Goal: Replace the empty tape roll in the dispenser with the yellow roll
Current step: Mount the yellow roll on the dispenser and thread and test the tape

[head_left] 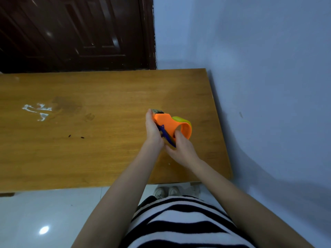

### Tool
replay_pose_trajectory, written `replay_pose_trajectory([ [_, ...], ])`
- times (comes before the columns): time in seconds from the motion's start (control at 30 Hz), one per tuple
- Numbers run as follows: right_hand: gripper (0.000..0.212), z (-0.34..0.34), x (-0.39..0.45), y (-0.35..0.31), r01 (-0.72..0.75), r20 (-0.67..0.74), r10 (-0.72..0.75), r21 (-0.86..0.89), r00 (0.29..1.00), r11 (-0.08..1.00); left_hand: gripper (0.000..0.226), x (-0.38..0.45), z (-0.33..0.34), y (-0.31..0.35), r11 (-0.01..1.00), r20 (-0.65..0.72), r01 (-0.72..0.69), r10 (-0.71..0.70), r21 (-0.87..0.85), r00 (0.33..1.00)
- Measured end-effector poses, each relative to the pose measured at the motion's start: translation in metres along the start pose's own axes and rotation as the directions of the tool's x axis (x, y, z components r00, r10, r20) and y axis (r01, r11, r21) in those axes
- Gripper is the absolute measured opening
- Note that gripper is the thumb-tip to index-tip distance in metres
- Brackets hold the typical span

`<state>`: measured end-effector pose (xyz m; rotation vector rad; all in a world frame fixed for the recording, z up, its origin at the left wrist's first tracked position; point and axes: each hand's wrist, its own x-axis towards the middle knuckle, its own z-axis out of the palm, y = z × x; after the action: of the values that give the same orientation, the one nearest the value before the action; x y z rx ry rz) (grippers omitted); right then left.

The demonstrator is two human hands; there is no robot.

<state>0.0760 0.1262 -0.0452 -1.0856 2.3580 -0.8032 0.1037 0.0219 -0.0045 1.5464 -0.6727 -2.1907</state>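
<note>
An orange tape dispenser [168, 123] with a blue part [163, 130] on its side is held above the right half of the wooden table [80, 140]. A yellow roll [180, 119] shows behind the dispenser's orange shell, at its right end. My left hand [153, 130] grips the dispenser's left end, near the metal cutter [157, 111]. My right hand [180, 148] holds it from below, thumb on the orange shell. Whether the yellow roll is seated on the hub is hidden.
The table's right edge runs along a pale blue wall [259, 86]. A dark wooden door [75, 33] stands behind the table. White smears [38, 110] and a dark stain mark the table's left part. My shoes [167, 191] show on the floor below the front edge.
</note>
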Motion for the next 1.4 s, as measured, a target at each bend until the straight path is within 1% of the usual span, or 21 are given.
replay_pose_trajectory([
  [0.1, 0.045, -0.003, 0.002, 0.006, -0.035, -0.032, 0.034, -0.027, 0.999, 0.999, 0.058, 0.004, -0.001, -0.001, 0.996, -0.003, 0.004, -0.004, 0.089, 1.0],
  [0.2, 0.038, -0.004, 0.002, 0.005, -0.04, -0.064, 0.037, -0.053, 0.997, 0.998, 0.058, 0.005, 0.0, 0.0, 0.994, -0.03, 0.01, -0.007, 0.113, 1.0],
  [0.27, 0.035, -0.004, -0.001, 0.004, -0.051, -0.03, 0.049, -0.077, 0.998, 0.996, 0.052, 0.01, 0.0, 0.001, 0.983, -0.095, -0.064, 0.081, 0.17, 0.992],
  [0.33, 0.032, -0.004, -0.005, 0.004, -0.066, 0.002, 0.067, -0.103, 0.998, 0.992, 0.045, 0.014, -0.003, 0.009, 0.952, -0.147, -0.212, 0.247, 0.221, 0.958],
  [0.37, 0.032, -0.003, -0.007, 0.005, -0.067, 0.023, 0.07, -0.108, 0.997, 0.992, 0.04, 0.015, -0.003, 0.015, 0.935, -0.143, -0.266, 0.304, 0.234, 0.942],
  [0.43, 0.029, -0.005, -0.01, 0.005, -0.078, 0.076, 0.084, -0.075, 0.994, 0.994, 0.031, 0.02, -0.005, 0.026, 0.919, -0.103, -0.291, 0.327, 0.267, 0.939],
  [0.53, 0.033, -0.007, -0.011, 0.002, -0.131, 0.161, 0.118, 0.073, 0.98, 0.989, 0.013, 0.021, -0.005, 0.038, 0.902, -0.057, -0.25, 0.287, 0.352, 0.956],
  [0.6, 0.045, -0.009, -0.011, 0.001, -0.171, 0.195, 0.128, 0.225, 0.972, 0.959, 0.03, 0.024, -0.005, 0.044, 0.892, -0.059, -0.202, 0.246, 0.403, 0.967],
  [0.63, 0.049, -0.009, -0.01, 0.002, -0.187, 0.218, 0.128, 0.278, 0.968, 0.942, 0.031, 0.025, -0.006, 0.048, 0.891, -0.05, -0.185, 0.225, 0.415, 0.973],
  [0.67, 0.046, -0.01, -0.01, 0.001, -0.202, 0.245, 0.125, 0.324, 0.962, 0.924, 0.027, 0.024, -0.006, 0.051, 0.889, -0.035, -0.166, 0.199, 0.428, 0.979],
  [0.7, 0.037, -0.011, -0.01, 0.0, -0.218, 0.265, 0.12, 0.382, 0.957, 0.898, 0.024, 0.024, -0.006, 0.054, 0.884, -0.024, -0.146, 0.175, 0.443, 0.984],
  [0.73, 0.027, -0.012, -0.01, -0.001, -0.241, 0.284, 0.12, 0.441, 0.951, 0.865, 0.028, 0.024, -0.006, 0.056, 0.873, -0.019, -0.123, 0.15, 0.471, 0.988],
  [0.77, 0.023, -0.013, -0.01, -0.002, -0.261, 0.304, 0.117, 0.492, 0.945, 0.831, 0.037, 0.024, -0.007, 0.058, 0.854, -0.016, -0.102, 0.128, 0.51, 0.992],
  [0.83, 0.023, -0.013, -0.011, -0.002, -0.266, 0.32, 0.096, 0.545, 0.942, 0.795, 0.052, 0.023, -0.008, 0.062, 0.828, 0.007, -0.066, 0.075, 0.557, 0.997],
  [0.93, 0.022, -0.011, -0.013, 0.001, -0.278, 0.322, 0.096, 0.588, 0.942, 0.76, 0.059, 0.023, -0.012, 0.07, 0.857, 0.089, -0.006, -0.047, 0.515, 0.995],
  [1.0, 0.02, -0.012, -0.014, 0.002, -0.286, 0.314, 0.107, 0.61, 0.944, 0.739, 0.049, 0.026, -0.016, 0.077, 0.853, 0.152, -0.011, -0.08, 0.522, 0.985],
  [1.07, 0.019, -0.013, -0.015, 0.002, -0.289, 0.305, 0.117, 0.618, 0.945, 0.731, 0.029, 0.028, -0.021, 0.079, 0.839, 0.216, -0.047, -0.085, 0.542, 0.973],
  [1.13, 0.016, -0.014, -0.015, 0.0, -0.292, 0.29, 0.133, 0.622, 0.948, 0.727, 0.01, 0.031, -0.026, 0.078, 0.813, 0.243, -0.102, -0.049, 0.573, 0.969],
  [1.27, 0.014, -0.015, -0.014, -0.002, -0.296, 0.268, 0.154, 0.647, 0.951, 0.703, 0.021, 0.031, -0.028, 0.071, 0.806, 0.19, -0.189, 0.096, 0.562, 0.977],
  [1.33, 0.023, -0.016, -0.014, -0.006, -0.295, 0.269, 0.15, 0.656, 0.951, 0.695, 0.019, 0.033, -0.025, 0.068, 0.807, 0.153, -0.224, 0.166, 0.547, 0.974],
  [1.4, 0.033, -0.014, -0.013, -0.009, -0.296, 0.286, 0.136, 0.643, 0.948, 0.706, 0.014, 0.036, -0.023, 0.064, 0.779, 0.136, -0.274, 0.24, 0.563, 0.961],
])
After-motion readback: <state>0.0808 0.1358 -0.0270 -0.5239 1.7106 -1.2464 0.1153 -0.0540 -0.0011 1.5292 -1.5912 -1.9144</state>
